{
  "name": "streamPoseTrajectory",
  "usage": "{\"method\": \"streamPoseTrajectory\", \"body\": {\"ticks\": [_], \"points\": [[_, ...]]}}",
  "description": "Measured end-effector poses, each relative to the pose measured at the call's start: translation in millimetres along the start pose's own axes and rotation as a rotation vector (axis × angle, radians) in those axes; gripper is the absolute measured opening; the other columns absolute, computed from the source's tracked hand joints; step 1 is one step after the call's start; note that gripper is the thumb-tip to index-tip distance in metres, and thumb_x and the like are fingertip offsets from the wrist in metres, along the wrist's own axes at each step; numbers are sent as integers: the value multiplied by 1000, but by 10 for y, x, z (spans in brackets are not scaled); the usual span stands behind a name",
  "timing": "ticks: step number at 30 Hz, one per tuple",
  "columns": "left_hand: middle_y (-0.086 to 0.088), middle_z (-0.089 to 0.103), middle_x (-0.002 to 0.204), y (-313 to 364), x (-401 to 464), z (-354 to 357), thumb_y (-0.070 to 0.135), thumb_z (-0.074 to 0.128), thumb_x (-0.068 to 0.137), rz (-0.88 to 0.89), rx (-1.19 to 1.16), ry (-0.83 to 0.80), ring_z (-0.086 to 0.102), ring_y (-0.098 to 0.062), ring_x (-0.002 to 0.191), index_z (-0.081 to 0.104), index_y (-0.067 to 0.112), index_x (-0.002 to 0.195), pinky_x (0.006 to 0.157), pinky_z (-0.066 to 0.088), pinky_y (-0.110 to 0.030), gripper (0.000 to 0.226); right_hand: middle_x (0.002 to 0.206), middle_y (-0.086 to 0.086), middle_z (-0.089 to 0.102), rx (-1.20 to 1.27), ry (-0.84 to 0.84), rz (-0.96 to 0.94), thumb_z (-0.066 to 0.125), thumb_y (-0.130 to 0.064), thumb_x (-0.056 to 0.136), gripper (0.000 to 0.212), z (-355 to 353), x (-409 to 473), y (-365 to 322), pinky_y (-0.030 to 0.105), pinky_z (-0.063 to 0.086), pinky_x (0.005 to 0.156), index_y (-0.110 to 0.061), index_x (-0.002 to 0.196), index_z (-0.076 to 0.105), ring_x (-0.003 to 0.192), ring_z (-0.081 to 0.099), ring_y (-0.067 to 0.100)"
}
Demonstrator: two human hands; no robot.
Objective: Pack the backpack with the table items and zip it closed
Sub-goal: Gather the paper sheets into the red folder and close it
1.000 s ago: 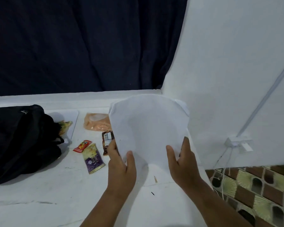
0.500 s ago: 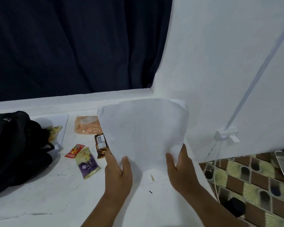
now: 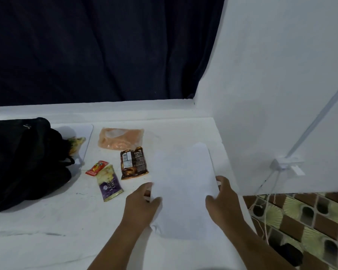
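1. Backpack (image 3: 18, 158): black, slumped at the far-left of the white counter (image 3: 47, 221), partly cut off by the left frame edge. Well apart from both hands.
2. Edges: the counter's right edge runs just beside the right hand (image 3: 222, 203), with patterned tile floor (image 3: 300, 221) below it. White wall (image 3: 271, 75) boxes in the right side; dark curtain (image 3: 96, 45) hangs behind the raised back ledge.
3. Open room: bare counter between the backpack and left hand (image 3: 141, 205), and along the near side.
4. White sheet (image 3: 183, 188) lies flat on the counter between the hands. Left hand pinches its left edge, thumb on top. Right hand grips its right edge, fingers curled over it.
5. Loose items sit between backpack and sheet:
   - brown snack packet (image 3: 134, 162), back label up, print too small to read, just beside the sheet's left edge
   - purple-and-gold packet (image 3: 108, 183), reads "LAYER CAKE"
   - small red sachet (image 3: 97, 168), touching the purple packet's top; print illegible
   - orange translucent pouch (image 3: 121, 138) toward the back
   - yellow-green packet (image 3: 76, 143) partly tucked against the backpack, resting on a flat white board (image 3: 86, 133)
6. White wall socket (image 3: 285, 164) with thin cables hanging, right of the counter.
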State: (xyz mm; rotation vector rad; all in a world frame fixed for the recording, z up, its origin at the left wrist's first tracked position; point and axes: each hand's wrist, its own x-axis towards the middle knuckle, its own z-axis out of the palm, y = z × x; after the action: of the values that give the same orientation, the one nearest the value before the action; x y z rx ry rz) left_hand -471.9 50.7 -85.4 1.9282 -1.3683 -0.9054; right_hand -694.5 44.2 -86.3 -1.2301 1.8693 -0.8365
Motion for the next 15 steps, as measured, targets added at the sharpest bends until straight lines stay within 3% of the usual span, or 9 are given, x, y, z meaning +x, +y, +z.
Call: {"method": "streamPoseTrajectory", "body": {"ticks": [5,7,12,15], "points": [[5,68,104,61,-13,3,15,71,86,-27,77,56,60,-13,94,65,19,128,83,40,-20,43,121,-9,54,-38,-100,-90,54,0,90,61,30,71,-66,12,49,63,-24,143,37,97,61,12],[2,70,110,23,11,-33,14,71,85,-59,113,89,62,-17,99,66,18,127,85,42,-22,42,134,-6,55,-69,-152,-133,55,-5,92,61,69,94,-78,16,51,75,-24,146,35,108,61,14],[4,67,88,-63,10,-126,15,71,84,-84,178,114,62,-20,89,67,20,89,70,40,-23,8,134,-6,59,-130,-225,-214,56,-11,93,56,125,176,-24,13,44,82,-23,145,40,104,59,6],[3,66,100,-62,-42,-138,18,71,86,-93,205,124,59,-15,96,69,22,107,79,38,-20,22,140,-2,54,-186,-191,-224,58,-14,90,59,105,218,9,27,48,97,-22,145,39,125,55,18]]}}
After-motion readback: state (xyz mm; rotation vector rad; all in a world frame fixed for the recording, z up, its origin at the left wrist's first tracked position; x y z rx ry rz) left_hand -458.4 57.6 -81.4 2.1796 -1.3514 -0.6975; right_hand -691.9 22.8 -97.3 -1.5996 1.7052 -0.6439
